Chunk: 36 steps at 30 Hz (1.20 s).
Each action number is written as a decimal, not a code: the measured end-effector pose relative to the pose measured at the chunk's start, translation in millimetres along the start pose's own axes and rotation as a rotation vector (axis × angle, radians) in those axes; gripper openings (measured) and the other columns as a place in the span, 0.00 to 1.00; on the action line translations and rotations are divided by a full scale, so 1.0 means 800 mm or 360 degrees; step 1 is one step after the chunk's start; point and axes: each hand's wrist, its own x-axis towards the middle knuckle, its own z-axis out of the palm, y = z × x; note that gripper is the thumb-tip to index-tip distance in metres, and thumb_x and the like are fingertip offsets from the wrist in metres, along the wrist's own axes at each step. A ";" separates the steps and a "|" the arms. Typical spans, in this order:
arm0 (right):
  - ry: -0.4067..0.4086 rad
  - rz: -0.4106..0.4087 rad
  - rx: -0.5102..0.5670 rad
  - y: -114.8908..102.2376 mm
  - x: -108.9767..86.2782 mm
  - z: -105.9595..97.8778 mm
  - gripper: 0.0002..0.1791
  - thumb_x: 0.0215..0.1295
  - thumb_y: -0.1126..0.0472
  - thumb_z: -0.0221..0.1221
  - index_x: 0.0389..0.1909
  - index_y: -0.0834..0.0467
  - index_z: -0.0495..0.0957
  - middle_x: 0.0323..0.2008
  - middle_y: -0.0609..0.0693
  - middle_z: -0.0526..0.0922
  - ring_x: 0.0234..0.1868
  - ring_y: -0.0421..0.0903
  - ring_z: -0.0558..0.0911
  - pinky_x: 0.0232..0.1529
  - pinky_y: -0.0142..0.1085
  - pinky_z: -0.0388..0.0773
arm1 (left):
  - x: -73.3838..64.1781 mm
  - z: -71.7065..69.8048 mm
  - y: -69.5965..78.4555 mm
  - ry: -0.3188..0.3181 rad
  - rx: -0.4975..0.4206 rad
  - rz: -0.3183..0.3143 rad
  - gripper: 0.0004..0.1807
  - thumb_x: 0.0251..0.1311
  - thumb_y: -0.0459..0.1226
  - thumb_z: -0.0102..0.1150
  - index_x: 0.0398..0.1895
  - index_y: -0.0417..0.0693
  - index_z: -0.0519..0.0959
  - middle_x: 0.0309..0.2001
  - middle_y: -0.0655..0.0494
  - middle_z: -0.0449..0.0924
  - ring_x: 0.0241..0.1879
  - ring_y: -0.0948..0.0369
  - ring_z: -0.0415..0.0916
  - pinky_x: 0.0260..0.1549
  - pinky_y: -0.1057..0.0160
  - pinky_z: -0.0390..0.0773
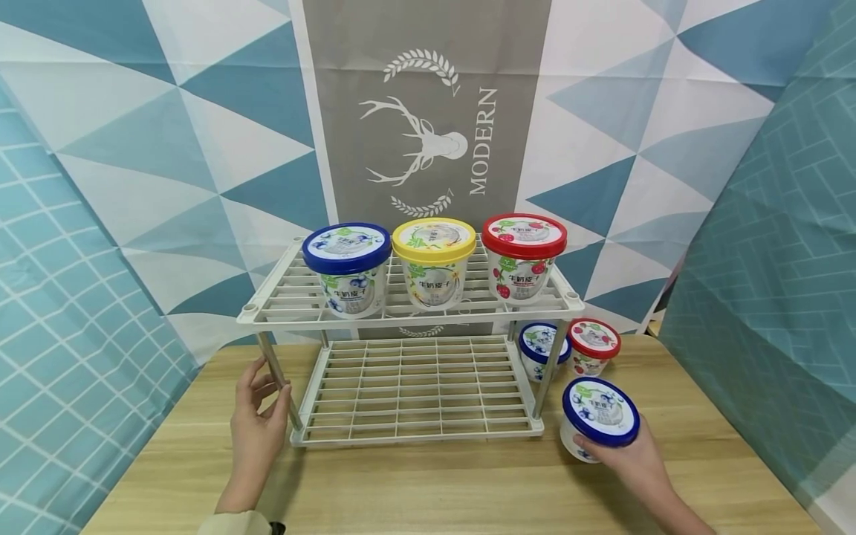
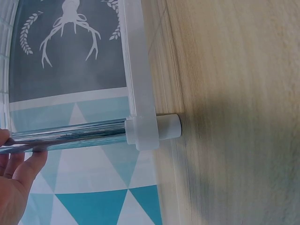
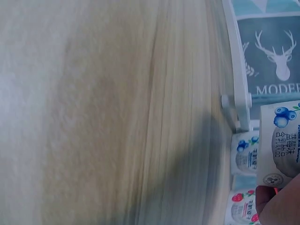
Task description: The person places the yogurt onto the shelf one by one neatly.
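Note:
My left hand [image 1: 259, 420] grips the front left metal post [image 2: 79, 135] of a white two-tier rack [image 1: 414, 438], fingers and thumb around it. At the rack's right side my right hand [image 1: 638, 461] holds a blue-lidded tub [image 1: 600, 416] with blueberries printed on it. In the right wrist view that tub [image 3: 281, 145] is seen side-on, with only part of the hand showing at the lower corner. On the top shelf stand a blue-lidded tub [image 1: 348, 271], a yellow-lidded tub [image 1: 435, 264] and a red-lidded tub [image 1: 524, 260] in a row.
Behind the held tub, another blue-lidded tub [image 1: 538, 349] and a red-lidded tub [image 1: 593, 348] stand on the wooden table [image 1: 428, 490] by the rack's right post. A patterned cloth [image 1: 428, 96] hangs behind the rack. Tiled-pattern cloth covers both sides.

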 end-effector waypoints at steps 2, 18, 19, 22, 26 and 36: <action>-0.0012 0.0007 0.0023 -0.002 -0.004 0.002 0.66 0.43 0.49 0.73 0.72 0.65 0.38 0.67 0.69 0.54 0.67 0.66 0.56 0.67 0.61 0.57 | 0.000 0.000 0.000 -0.0008 0.0002 -0.0001 0.36 0.57 0.22 0.55 0.68 0.48 0.56 0.45 0.53 0.71 0.43 0.86 0.66 0.39 0.91 0.69; 0.0104 0.0103 0.0123 -0.015 -0.026 0.019 0.70 0.39 0.50 0.75 0.72 0.64 0.34 0.67 0.70 0.52 0.67 0.67 0.55 0.68 0.61 0.56 | 0.000 0.000 -0.001 -0.0013 0.0008 0.0004 0.37 0.58 0.22 0.55 0.69 0.48 0.56 0.45 0.50 0.71 0.43 0.86 0.66 0.39 0.91 0.69; 0.0116 0.0100 0.0133 -0.016 -0.028 0.021 0.69 0.39 0.51 0.75 0.72 0.64 0.35 0.67 0.70 0.53 0.67 0.67 0.56 0.68 0.61 0.56 | 0.000 0.000 -0.001 -0.0015 0.0011 0.0004 0.37 0.58 0.22 0.55 0.69 0.49 0.56 0.45 0.51 0.71 0.43 0.86 0.66 0.39 0.91 0.69; 0.0132 0.0071 0.0153 -0.018 -0.033 0.026 0.68 0.39 0.52 0.75 0.71 0.65 0.37 0.66 0.70 0.54 0.66 0.66 0.57 0.67 0.61 0.56 | 0.000 -0.001 0.000 -0.0017 0.0004 0.0000 0.37 0.58 0.22 0.55 0.69 0.50 0.56 0.45 0.52 0.71 0.43 0.86 0.66 0.39 0.91 0.69; 0.0133 0.0037 0.0142 -0.021 -0.038 0.033 0.66 0.38 0.53 0.76 0.70 0.67 0.41 0.64 0.69 0.57 0.65 0.65 0.59 0.67 0.60 0.57 | 0.000 0.000 0.000 -0.0008 -0.0009 0.0013 0.37 0.57 0.22 0.55 0.69 0.48 0.56 0.45 0.52 0.71 0.43 0.85 0.66 0.39 0.91 0.69; 0.0124 -0.0027 0.0174 -0.034 -0.047 0.049 0.63 0.37 0.53 0.76 0.68 0.67 0.44 0.63 0.68 0.60 0.64 0.63 0.62 0.67 0.58 0.59 | 0.000 0.000 0.001 0.0003 -0.0019 0.0013 0.36 0.58 0.22 0.55 0.69 0.49 0.57 0.44 0.55 0.71 0.43 0.85 0.67 0.39 0.90 0.69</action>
